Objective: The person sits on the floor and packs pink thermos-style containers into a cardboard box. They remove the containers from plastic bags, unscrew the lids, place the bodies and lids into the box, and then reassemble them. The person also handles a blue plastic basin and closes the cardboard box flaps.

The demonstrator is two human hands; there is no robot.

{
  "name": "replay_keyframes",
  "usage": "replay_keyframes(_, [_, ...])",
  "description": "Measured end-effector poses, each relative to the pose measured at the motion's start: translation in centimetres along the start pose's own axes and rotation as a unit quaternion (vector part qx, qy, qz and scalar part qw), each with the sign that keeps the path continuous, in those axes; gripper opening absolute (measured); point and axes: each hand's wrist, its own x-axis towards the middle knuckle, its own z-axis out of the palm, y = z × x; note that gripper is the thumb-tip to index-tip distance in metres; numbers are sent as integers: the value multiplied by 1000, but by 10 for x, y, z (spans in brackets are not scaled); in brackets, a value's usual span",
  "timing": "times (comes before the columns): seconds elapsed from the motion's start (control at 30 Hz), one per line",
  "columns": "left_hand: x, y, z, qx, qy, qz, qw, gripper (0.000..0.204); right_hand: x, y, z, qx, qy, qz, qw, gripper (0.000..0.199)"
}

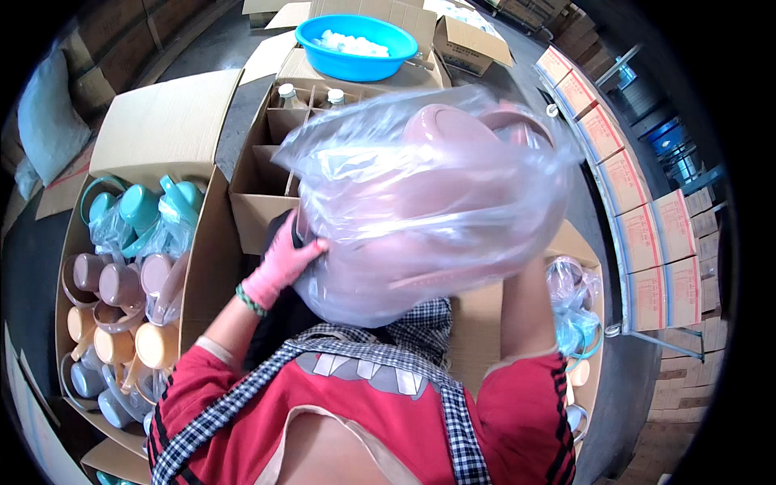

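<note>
Among cartons, left hand (283, 263) grips the raised plastic bag (428, 202).

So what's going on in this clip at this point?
A person in a red top and checked apron holds up a clear plastic bag with pink plastic containers inside. The left hand, in a pink glove, grips the bag's lower left side; the right hand is hidden behind the bag. To the left, an open cardboard box holds teal, brown and orange scoops. Behind the bag is a divided carton with bottles, and beyond it a blue basin.
</note>
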Motion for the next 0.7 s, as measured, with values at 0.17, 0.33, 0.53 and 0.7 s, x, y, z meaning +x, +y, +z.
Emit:
replay_keyframes(0.17, [-17,-10,-7,-89,-22,-35,995,105,-110,44,14,22,-16,122,992,23])
replay_keyframes(0.33, [8,41,-10,-153,-40,96,983,99,-165,56,17,74,-90,201,973,21])
replay_keyframes(0.53, [-8,-35,11,141,-31,63,988,54,-94,42,-116,-283,90,132,946,19])
replay_keyframes(0.7, [3,-8,38,97,39,113,988,42,-60,-39,-94,-80,164,-278,943,56])
